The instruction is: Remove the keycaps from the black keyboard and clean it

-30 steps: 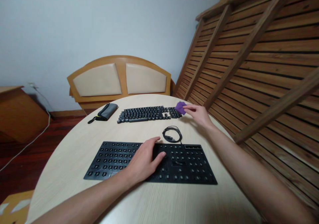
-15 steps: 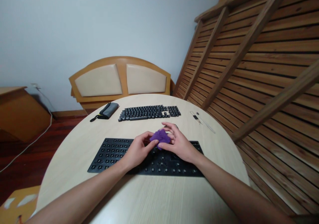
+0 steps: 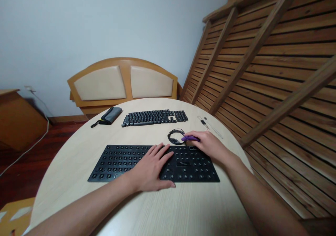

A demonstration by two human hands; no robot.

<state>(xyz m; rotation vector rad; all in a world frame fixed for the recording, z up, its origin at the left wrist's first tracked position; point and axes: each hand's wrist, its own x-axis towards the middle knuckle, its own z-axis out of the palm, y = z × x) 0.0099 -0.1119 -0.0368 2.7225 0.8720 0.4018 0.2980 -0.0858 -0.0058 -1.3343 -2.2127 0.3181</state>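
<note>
Fingers of your right hand (image 3: 211, 143): pinched close together, with a purple cloth (image 3: 191, 138) gripped between them.
Purple cloth: bunched small, at the far edge of the keyboard (image 3: 195, 169), toward its right end; whether it touches the keyboard or the cable (image 3: 175, 142), you cannot tell from this angle.
Fingers of your left hand (image 3: 151, 167): slightly spread and laid palm down across the middle of the keyboard, grasping nothing; your thumb reaches over the near edge.
Keyboard: black, flat in front of you, its rows of bare sockets showing on both sides of your left hand.
Cable: black and coiled, just behind the keyboard, beside the cloth.
Loose keys (image 3: 147, 118): dark, set out in keyboard order beyond the cable, with a gap toward their right side.
Pouch (image 3: 111, 115): gray and black, left of the loose keys, its strap toward you.
Small tools (image 3: 203, 122): thin pieces lying right of the loose keys, too small for you to make out.
Table (image 3: 162, 211): pale and rounded, under all of these.
Beyond the table: you face a headboard (image 3: 127, 77) with two cream panels, with a slatted wooden frame (image 3: 262, 71) leaning on your right.
</note>
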